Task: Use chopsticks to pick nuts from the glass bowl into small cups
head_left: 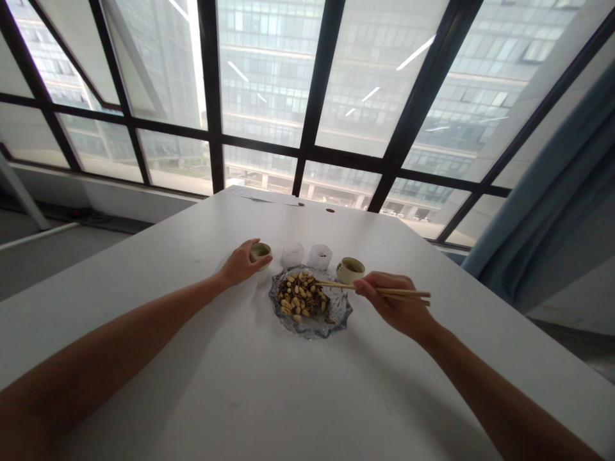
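My right hand (396, 302) is closed on a pair of wooden chopsticks (402, 294), their tips reaching the heap of nuts and dark seeds (302, 296). That heap lies in a clear glass dish (340, 315) with a scalloped rim. My left hand (243, 264) grips a small green cup (260, 251) at the dish's upper left, thumb and fingers around its sides. A second green cup (350, 271) stands just beyond the chopsticks, with something dark inside. Whether the chopstick tips pinch a piece is too small to tell.
Two small translucent white cups (293, 254) (320, 257) stand side by side behind the dish. Papers (264, 194) lie at the far end of the white table (230, 384). Large windows rise beyond it, and a blue curtain (542, 192) hangs at the right.
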{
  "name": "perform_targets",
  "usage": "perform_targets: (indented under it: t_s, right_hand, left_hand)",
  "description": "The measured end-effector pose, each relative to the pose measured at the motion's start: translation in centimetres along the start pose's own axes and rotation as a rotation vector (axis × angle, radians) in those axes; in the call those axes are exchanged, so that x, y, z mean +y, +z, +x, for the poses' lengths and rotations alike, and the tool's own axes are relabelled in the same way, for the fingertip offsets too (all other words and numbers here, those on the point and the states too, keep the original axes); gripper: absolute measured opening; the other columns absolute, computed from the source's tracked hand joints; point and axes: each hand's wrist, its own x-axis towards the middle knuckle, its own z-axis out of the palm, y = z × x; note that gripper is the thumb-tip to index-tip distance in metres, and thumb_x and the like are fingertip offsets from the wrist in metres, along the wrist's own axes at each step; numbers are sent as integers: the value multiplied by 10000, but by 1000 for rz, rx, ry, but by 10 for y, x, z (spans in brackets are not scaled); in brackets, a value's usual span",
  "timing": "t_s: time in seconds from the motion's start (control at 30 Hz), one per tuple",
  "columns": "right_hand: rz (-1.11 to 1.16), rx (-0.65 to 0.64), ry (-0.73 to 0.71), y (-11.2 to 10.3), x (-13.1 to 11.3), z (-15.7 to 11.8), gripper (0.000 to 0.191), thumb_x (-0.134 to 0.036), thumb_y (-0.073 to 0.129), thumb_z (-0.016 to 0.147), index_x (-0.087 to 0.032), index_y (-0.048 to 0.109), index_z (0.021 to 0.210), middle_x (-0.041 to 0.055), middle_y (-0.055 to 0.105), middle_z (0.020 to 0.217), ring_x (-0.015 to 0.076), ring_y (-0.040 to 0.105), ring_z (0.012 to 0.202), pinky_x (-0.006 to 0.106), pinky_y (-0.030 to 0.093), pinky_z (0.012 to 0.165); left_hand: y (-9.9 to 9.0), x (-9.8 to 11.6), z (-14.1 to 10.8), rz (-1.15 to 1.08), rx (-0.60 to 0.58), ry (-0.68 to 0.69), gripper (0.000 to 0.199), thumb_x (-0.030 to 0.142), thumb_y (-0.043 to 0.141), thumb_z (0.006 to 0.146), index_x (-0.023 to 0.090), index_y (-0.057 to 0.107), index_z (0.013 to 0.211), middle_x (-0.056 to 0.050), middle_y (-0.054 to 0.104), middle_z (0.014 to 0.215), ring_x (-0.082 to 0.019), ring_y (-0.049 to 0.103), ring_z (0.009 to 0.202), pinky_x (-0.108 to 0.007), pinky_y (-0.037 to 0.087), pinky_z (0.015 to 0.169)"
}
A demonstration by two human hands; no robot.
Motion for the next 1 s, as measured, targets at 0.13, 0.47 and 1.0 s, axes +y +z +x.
perform_targets:
  t_s: [0.13,0.47,1.0]
  right_hand:
    - [19,-8,27,0,1,-1,476,-538,513,962,-202,686,672,38,668,570,141,580,471,265,445,478]
    - [407,246,372,4,21,4,483,-624,670,829,-163,702,691,56,684,538,161,618,450,271,519,430]
    - [894,580,560,53,48,-41,462,-626,718,787,-180,647,691,37,661,544,176,635,450,288,519,400]
  left_hand:
    - [-1,0,0,3,-5,-4,774,667,628,775,124,549,1320,-175,649,1282,-307,623,1170,-454,477,1038]
    - [-2,3,-3,39,-7,-142,876,698,690,710,132,502,1351,-168,698,1165,-315,681,1044,-440,529,922]
    - [-6,9,-7,-41,-57,-14,739,574,806,628,185,537,1196,-111,704,1104,-282,687,984,-427,550,870]
